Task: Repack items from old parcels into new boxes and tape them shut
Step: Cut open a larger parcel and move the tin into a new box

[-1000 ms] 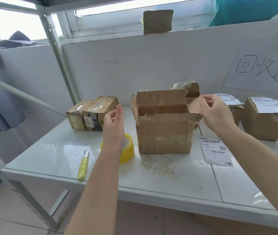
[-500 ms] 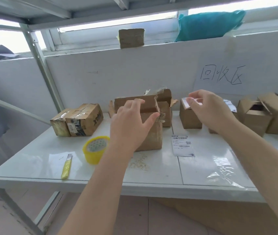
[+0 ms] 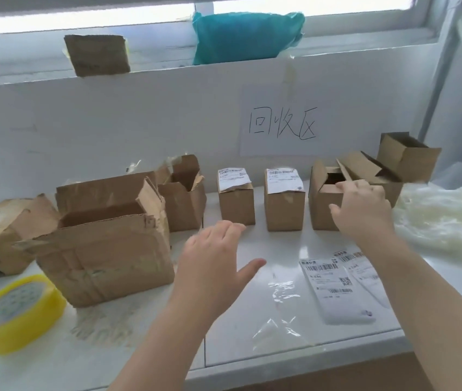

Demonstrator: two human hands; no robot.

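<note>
Cardboard open box (image 3: 320,211) is now reached by the right hand (image 3: 362,213).

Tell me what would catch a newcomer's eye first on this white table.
Probably the big, battered brown cardboard box at the left, flaps torn open, with a bright yellow roll of tape at the near-left corner. Along the back wall stands a row of small brown cardboard boxes, where the right hand reaches onto an open one; the left hand hovers open in the middle.
</note>
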